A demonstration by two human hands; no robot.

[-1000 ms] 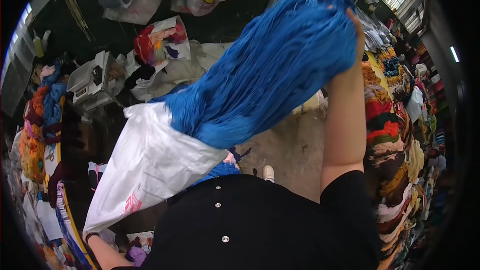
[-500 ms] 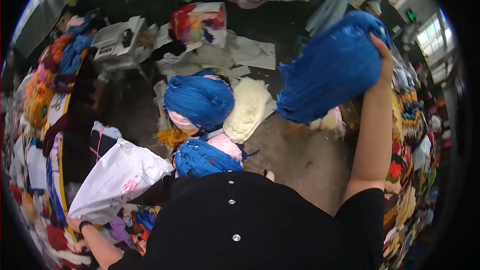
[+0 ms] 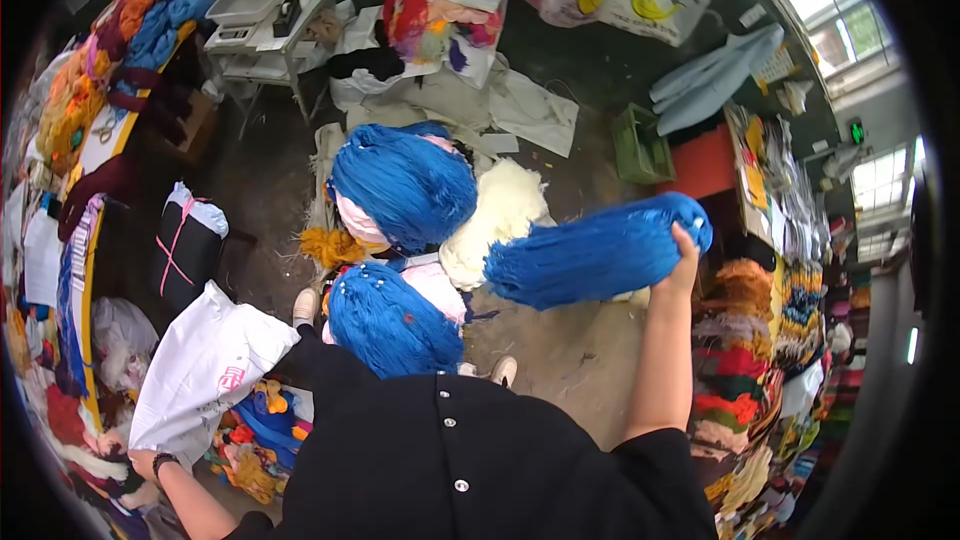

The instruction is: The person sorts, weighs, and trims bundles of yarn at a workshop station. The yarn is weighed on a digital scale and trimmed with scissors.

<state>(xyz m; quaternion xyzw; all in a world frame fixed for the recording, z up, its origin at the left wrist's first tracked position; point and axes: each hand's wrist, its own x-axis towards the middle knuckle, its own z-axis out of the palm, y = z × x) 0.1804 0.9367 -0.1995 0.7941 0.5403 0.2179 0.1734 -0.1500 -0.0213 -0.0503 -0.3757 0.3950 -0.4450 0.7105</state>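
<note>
My right hand (image 3: 681, 258) grips the end of a long bundle of blue yarn (image 3: 590, 248), held out to the right above the floor. The bundle's loose end reaches left, in front of a cream yarn bundle (image 3: 493, 225). At lower left, my left hand (image 3: 146, 463) is closed on the edge of a white plastic bag (image 3: 205, 365) with red print; the fingertips are partly hidden. Two more blue yarn bundles, one farther off (image 3: 405, 185) and one near my feet (image 3: 392, 318), lie with pale pink yarn in the middle.
A black package tied with pink string (image 3: 190, 245) stands at left. Yarn-laden tables line the left (image 3: 75, 185) and right (image 3: 745, 340). A white stand with a scale (image 3: 270, 35), a bag of coloured yarn (image 3: 440, 25) and a green crate (image 3: 643, 145) are farther back.
My right hand has lowered the blue yarn bundle and brought it left, so it lies more level. The white bag has shifted slightly left and down with my left hand. The view has turned.
</note>
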